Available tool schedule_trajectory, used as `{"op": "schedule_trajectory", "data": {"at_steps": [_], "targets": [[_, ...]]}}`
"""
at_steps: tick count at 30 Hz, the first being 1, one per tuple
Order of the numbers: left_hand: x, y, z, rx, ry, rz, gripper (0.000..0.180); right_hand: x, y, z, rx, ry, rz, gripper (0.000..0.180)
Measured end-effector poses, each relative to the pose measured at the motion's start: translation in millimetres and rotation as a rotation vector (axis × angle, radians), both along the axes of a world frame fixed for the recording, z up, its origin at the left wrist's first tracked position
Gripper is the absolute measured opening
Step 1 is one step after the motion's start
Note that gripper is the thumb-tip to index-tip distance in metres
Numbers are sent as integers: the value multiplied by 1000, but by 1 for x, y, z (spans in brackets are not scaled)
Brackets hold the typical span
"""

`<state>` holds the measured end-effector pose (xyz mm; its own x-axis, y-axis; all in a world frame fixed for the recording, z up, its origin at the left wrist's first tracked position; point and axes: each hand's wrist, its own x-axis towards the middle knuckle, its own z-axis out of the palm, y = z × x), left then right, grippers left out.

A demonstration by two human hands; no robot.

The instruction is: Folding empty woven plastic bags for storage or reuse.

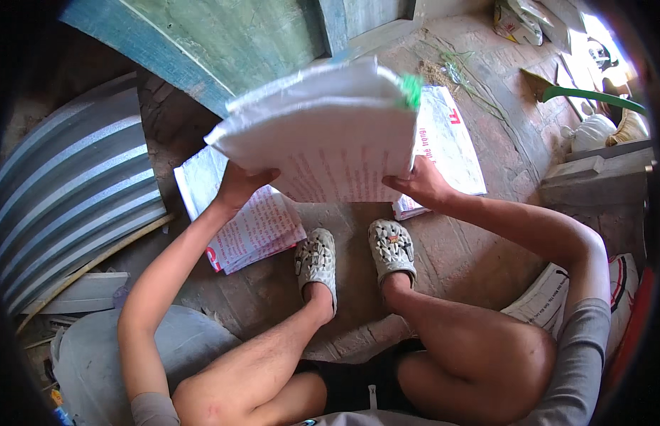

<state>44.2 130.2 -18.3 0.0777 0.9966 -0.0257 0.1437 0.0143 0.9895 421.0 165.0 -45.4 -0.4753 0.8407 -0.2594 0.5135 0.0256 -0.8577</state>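
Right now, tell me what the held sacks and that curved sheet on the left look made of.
Sacks: probably woven plastic, white, printed; thin, floppy and faintly glossy. Both the left hand and right hand grip them. Sheet: corrugated metal, likely galvanised; grey ridges with dull shine.

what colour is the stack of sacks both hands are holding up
White, with red print on the underside and a green bit at one corner; the stack of sacks shows best in the head view.

Short grey sleeves (582,341) ending above the elbows, bare forearms, black shorts (358,383) with a small white mark at the front, bare legs, pale perforated clogs (390,248) studded with small charms on both feet
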Motion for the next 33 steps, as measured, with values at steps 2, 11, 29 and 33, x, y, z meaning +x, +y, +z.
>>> {"op": "schedule_trajectory", "data": {"at_steps": [2,11,29,33], "targets": [[-8,-5,11,-50,51,8,57,-3,-2,9,11,59,38,39],[-27,-7,49,67,112,-108,33,-1,2,27,229,255,163,49],[27,-27,102,704,890,-251,53,-19,-36,40,261,0,214,41],[52,-18,111,789,1039,-380,59,-18,-36,42,247,-3,234,42]]}}
